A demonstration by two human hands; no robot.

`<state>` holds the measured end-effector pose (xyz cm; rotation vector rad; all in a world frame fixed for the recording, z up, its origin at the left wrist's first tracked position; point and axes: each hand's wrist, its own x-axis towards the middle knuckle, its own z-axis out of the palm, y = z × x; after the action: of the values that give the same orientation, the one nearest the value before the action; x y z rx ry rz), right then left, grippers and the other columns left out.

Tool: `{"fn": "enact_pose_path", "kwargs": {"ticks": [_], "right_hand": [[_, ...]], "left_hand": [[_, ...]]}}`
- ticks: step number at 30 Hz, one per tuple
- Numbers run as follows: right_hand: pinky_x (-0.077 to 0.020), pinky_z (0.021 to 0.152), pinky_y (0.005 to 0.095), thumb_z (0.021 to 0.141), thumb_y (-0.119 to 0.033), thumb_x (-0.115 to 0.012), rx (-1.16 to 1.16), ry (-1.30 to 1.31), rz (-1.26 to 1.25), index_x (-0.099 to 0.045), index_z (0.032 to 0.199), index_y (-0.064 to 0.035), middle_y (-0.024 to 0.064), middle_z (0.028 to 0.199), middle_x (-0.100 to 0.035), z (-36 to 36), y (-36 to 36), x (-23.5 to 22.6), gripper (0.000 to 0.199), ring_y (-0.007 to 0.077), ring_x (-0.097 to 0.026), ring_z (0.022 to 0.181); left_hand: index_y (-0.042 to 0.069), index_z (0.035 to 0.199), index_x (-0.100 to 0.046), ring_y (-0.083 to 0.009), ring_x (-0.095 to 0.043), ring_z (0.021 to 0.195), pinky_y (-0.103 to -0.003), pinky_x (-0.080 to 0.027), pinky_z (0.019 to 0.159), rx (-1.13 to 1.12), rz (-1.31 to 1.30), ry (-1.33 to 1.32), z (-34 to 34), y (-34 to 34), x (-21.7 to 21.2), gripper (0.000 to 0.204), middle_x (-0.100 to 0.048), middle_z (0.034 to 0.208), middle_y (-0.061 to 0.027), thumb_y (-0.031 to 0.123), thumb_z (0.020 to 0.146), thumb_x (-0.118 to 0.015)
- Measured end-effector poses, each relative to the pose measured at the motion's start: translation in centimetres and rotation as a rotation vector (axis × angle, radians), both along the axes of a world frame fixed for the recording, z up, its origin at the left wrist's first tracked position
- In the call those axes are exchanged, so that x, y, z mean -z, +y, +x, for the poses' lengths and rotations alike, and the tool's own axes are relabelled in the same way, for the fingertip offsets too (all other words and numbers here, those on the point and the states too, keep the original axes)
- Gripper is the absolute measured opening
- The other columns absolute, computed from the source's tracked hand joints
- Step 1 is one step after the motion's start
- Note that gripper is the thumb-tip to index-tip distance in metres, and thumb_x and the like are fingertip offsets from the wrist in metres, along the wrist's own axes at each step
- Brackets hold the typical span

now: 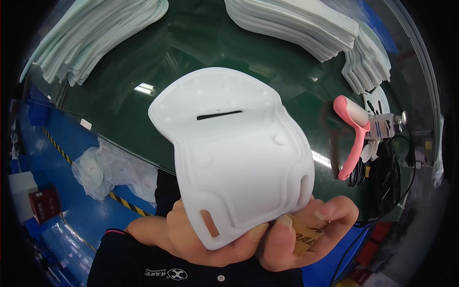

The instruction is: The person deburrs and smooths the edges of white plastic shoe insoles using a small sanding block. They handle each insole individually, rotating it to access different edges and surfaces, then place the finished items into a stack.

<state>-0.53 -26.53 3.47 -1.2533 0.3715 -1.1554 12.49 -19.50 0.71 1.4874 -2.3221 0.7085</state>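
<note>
Both hands are closing together on a white foam pad [234, 153], holding it up close over the dark green worktop [201, 43]. The left hand [191, 239] is cupping its lower edge from beneath, while the right hand [306, 225] is pinching the bottom right corner along with a small brown card [303, 237]. Stacks of white foam sheets [296, 24] are lying at the far side, and a pink roller [354, 134] is resting to the right.

The white moulded foam pad [234, 153] hides most of both palms beneath it, the brown card [303, 237] at five o'clock shows only a corner behind the right hand [306, 229], and the foam stacks [91, 33] at eleven o'clock run off the rim.
</note>
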Motion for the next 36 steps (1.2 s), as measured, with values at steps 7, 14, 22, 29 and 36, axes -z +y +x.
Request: {"fn": "enact_pose_path", "kwargs": {"ticks": [7, 14, 22, 29, 36], "right_hand": [[-0.0380, 0.071, 0.0180, 0.064, 0.009, -0.059, 0.092, 0.072, 0.110, -0.044, 0.083, 0.0013, 0.0043, 0.071, -0.051, 0.3, 0.7, -0.3, 0.025, 0.0103, -0.049, 0.069], [-0.0391, 0.057, 0.0184, 0.062, 0.011, -0.061, 0.286, 0.057, -0.088, -0.043, 0.077, -0.0001, 0.0048, 0.059, -0.049, 1.0, 0.8, -0.7, 0.026, 0.0101, -0.045, 0.052], [-0.0389, 0.042, 0.0190, 0.058, 0.014, -0.062, 0.535, -0.048, -0.199, -0.041, 0.071, -0.0002, 0.0045, 0.047, -0.045, 2.6, 1.4, 0.5, 0.028, 0.0100, -0.040, 0.036], [-0.0362, 0.036, 0.0198, 0.058, 0.014, -0.062, 0.410, 0.046, -0.369, -0.040, 0.071, 0.0004, 0.0046, 0.047, -0.044, 2.3, 0.5, 0.7, 0.029, 0.0112, -0.041, 0.036], [-0.0421, 0.041, 0.0242, 0.060, 0.013, -0.061, 0.482, -0.086, -0.301, -0.039, 0.076, -0.0002, 0.0054, 0.050, -0.044, 2.2, 0.3, 0.9, 0.031, 0.0158, -0.047, 0.041]], "left_hand": [[0.006, 0.101, -0.052, -0.0151, -0.060, 0.076, -0.024, -0.049, 0.055, 0.007, -0.029, 0.092, 0.0, -0.1, 0.3, 0.025, -0.055, 0.097, -0.0099, 0.016, 0.078, -0.051], [0.004, 0.097, -0.054, -0.0155, -0.060, 0.073, -0.024, -0.049, 0.054, 0.027, -0.062, 0.218, -0.4, -0.3, 0.2, 0.023, -0.057, 0.093, -0.0100, 0.013, 0.076, -0.053], [0.003, 0.092, -0.056, -0.0158, -0.060, 0.069, -0.023, -0.048, 0.053, 0.047, -0.113, 0.423, -0.5, -0.5, 0.8, 0.021, -0.058, 0.087, -0.0101, 0.011, 0.073, -0.056], [0.001, 0.088, -0.057, -0.0162, -0.060, 0.066, -0.023, -0.048, 0.052, 0.071, -0.161, 0.602, -0.7, -0.8, 1.2, 0.018, -0.059, 0.082, -0.0102, 0.008, 0.071, -0.058], [0.000, 0.084, -0.059, -0.0165, -0.061, 0.063, -0.023, -0.047, 0.051, 0.106, -0.213, 0.814, -1.0, -1.3, 1.4, 0.016, -0.060, 0.077, -0.0103, 0.006, 0.069, -0.060]]}}
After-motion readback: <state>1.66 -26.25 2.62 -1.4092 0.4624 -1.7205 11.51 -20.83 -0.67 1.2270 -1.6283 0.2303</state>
